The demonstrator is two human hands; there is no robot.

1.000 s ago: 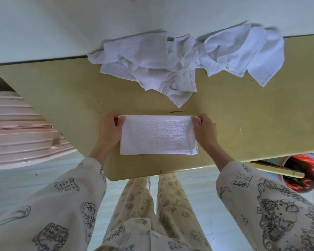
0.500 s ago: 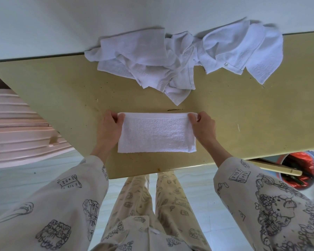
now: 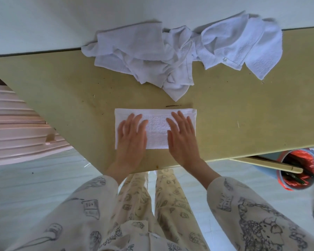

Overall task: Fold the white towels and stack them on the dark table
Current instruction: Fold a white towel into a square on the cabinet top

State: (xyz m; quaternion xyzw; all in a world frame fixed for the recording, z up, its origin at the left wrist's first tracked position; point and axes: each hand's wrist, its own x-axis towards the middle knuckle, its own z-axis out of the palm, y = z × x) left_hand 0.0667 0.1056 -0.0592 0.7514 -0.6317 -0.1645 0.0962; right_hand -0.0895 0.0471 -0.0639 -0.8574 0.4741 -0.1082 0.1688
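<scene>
A folded white towel [image 3: 157,128] lies as a flat rectangle near the front edge of the yellowish table [image 3: 243,115]. My left hand [image 3: 131,134] lies flat on its left half, fingers straight and spread. My right hand [image 3: 182,136] lies flat on its right half the same way. Both palms press the towel down. A heap of crumpled white towels [image 3: 179,55] sits at the back of the table against the wall.
A pale pink plastic object with ridges [image 3: 16,127] stands left of the table. A blue bin with a red liner [image 3: 297,169] stands on the floor at the right, with a pale stick [image 3: 272,164] across it. The wall [image 3: 62,19] runs along the table's far edge.
Both hands let go of the towel's top corners and moved inward onto its surface, where they now lie flat.
</scene>
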